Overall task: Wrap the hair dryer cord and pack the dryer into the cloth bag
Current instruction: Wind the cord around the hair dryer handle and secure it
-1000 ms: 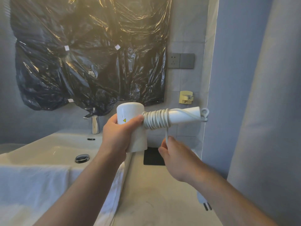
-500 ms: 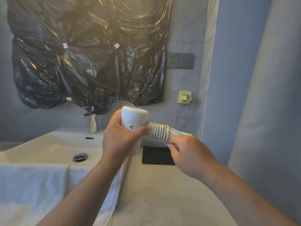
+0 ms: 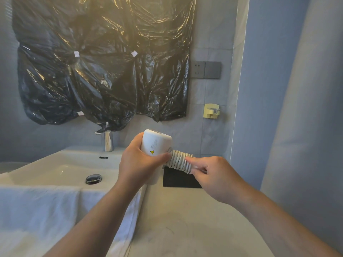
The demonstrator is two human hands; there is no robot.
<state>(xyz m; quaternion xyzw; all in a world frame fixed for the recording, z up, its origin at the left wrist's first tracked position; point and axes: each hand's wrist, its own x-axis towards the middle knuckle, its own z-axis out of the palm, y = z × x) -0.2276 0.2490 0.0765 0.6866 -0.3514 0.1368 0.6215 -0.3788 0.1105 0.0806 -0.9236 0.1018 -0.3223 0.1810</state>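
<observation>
Our left hand grips the dryer above the surface; our right hand pinches the wound cord beside it. Caution: slackening that pinch may let the coils spring loose.

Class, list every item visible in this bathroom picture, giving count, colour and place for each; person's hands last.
hair dryer: one, white, held above the counter
cord: one, off-white, coiled round the dryer's handle
plastic sheet: one, black, on the wall above the basin
tap: one, chrome, behind the basin
basin: one, white, left
drain plug: one, chrome, in the basin
towel: one, white, draped over the basin's front
socket plate: one, grey, wall right of the sheet
wall hook: one, yellow, below the socket plate
flat item: one, black, on the counter behind the hands
counter: one, pale, right of the basin
curtain: one, pale, far right
left hand: one, grips the dryer's body
right hand: one, grips the coiled cord
</observation>
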